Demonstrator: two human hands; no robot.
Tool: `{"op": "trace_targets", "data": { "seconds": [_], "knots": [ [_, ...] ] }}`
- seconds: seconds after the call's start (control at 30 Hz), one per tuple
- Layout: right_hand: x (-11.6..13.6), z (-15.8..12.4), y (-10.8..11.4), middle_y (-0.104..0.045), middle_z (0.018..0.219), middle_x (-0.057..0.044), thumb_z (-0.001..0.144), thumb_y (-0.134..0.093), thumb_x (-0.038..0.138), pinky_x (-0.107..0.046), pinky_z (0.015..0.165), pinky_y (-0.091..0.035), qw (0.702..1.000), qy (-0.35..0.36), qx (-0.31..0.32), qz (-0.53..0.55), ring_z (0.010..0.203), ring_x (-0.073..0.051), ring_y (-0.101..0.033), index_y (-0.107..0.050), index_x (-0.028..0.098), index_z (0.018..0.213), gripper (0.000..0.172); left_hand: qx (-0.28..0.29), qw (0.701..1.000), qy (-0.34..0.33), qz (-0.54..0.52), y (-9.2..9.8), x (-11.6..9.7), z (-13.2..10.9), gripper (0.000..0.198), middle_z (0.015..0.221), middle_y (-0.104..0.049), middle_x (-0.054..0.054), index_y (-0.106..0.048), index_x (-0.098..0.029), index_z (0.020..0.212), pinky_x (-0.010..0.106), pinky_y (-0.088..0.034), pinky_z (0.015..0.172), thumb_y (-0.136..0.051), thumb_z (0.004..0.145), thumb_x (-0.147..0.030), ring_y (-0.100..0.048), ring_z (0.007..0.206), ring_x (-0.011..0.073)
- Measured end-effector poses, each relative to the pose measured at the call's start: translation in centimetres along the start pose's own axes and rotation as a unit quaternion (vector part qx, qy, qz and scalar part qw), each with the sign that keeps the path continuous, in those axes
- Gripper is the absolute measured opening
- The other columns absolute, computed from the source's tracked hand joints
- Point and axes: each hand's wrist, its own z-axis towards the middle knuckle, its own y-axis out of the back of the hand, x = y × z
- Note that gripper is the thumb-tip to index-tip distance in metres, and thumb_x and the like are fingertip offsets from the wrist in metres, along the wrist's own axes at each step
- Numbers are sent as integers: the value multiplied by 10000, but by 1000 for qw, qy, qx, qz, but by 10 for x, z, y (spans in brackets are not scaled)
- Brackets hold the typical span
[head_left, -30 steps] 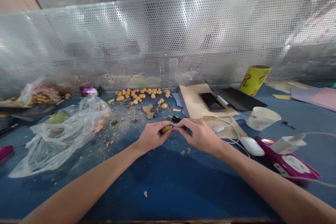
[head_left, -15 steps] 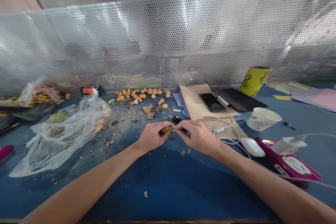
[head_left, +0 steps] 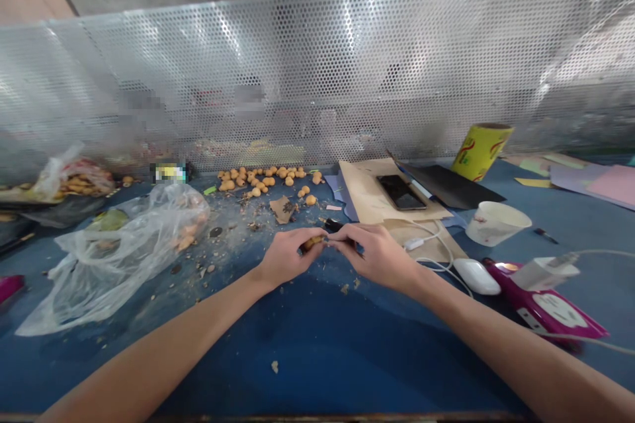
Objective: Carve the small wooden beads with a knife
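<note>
Both of my hands meet low over the middle of the blue table [head_left: 307, 344]. A small tan gourd [head_left: 313, 242] is wrapped in the fingers of my left hand [head_left: 286, 256]; only part of it shows. My right hand [head_left: 373, 252] is closed in a pinch, thumb and index fingertips at the gourd's right end. What that pinch holds, if anything, is too small to make out. Just behind the right fingers lies a dark, pen-like tool [head_left: 331, 224], partly hidden by them. Further back, many similar tan gourds [head_left: 268, 181] are heaped near the mesh panel.
Left stands a clear plastic bag [head_left: 106, 271]. Crumbs and a torn brown scrap [head_left: 282, 209] litter the middle. To the right are a phone [head_left: 401, 192] on brown paper, a paper cup [head_left: 497, 223], a yellow roll [head_left: 482, 152], a white case [head_left: 477, 276] and a pink power strip [head_left: 555, 310].
My right fingertips have shifted very slightly at the gourd's right end. My left hand keeps its grip in almost the same place.
</note>
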Motion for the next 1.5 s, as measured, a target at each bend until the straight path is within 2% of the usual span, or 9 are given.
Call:
{"op": "trace_targets", "data": {
  "seconds": [0.1, 0.27, 0.47, 0.63, 0.87, 1.1, 1.5],
  "knots": [
    [-1, 1, -1, -703, 818, -41, 938, -522, 210, -254, 659, -471, 1000, -11, 9, 8, 715, -152, -652, -628, 184, 925, 109, 6, 1000, -14, 2, -1, 1, -1, 200, 1013, -739, 56, -644, -186, 1084, 233, -576, 766, -589, 900, -242, -713, 832, 147],
    [0, 0, 1, -686, 780, -35, 937, -516, 236, -249, 633, -455, 1000, -13, -2, 11, 673, -141, -624, -630, 180, 908, 129, 4, 1000, 8, -11, 0, 0, 1, 203, 994, -741, 50, -646, -192, 1086, 242, -581, 773, -597, 894, -235, -714, 867, 159],
    [0, 0, 2, -682, 784, -27, 934, -520, 237, -243, 625, -448, 999, -24, 16, 13, 659, -131, -616, -631, 185, 919, 124, 10, 1000, 14, -14, 0, 0, 1, 206, 1000, -739, 51, -645, -194, 1092, 262, -577, 798, -584, 901, -239, -710, 884, 162],
    [-1, 0, 3, -685, 763, -21, 930, -529, 247, -235, 618, -445, 1000, -19, 7, 12, 630, -123, -602, -634, 186, 899, 125, 19, 999, 29, -15, -1, 2, 0, 209, 1010, -736, 47, -647, -191, 1091, 252, -571, 787, -584, 904, -258, -708, 868, 156],
    [-1, 0, 4, -677, 751, -25, 946, -508, 258, -234, 592, -443, 1000, -14, -11, 2, 620, -127, -602, -639, 188, 923, 150, 15, 1000, 17, -7, -1, 1, 0, 222, 974, -737, 49, -639, -182, 1097, 227, -557, 704, -588, 911, -293, -692, 761, 136],
    [-1, 0, 1, -676, 732, -21, 940, -516, 262, -233, 589, -442, 1000, -3, -17, -8, 608, -124, -602, -632, 183, 900, 146, 18, 999, 31, -9, 1, 0, 1, 217, 956, -738, 48, -644, -190, 1085, 235, -560, 728, -570, 915, -304, -693, 760, 139],
    [-1, -1, 0, -695, 793, -29, 950, -519, 270, -244, 631, -465, 999, -13, -30, 9, 680, -139, -637, -639, 186, 934, 147, 5, 1000, 21, -20, 2, -2, 2, 200, 929, -737, 29, -645, -190, 1071, 212, -535, 667, -603, 900, -285, -662, 674, 112]
  ]
}}
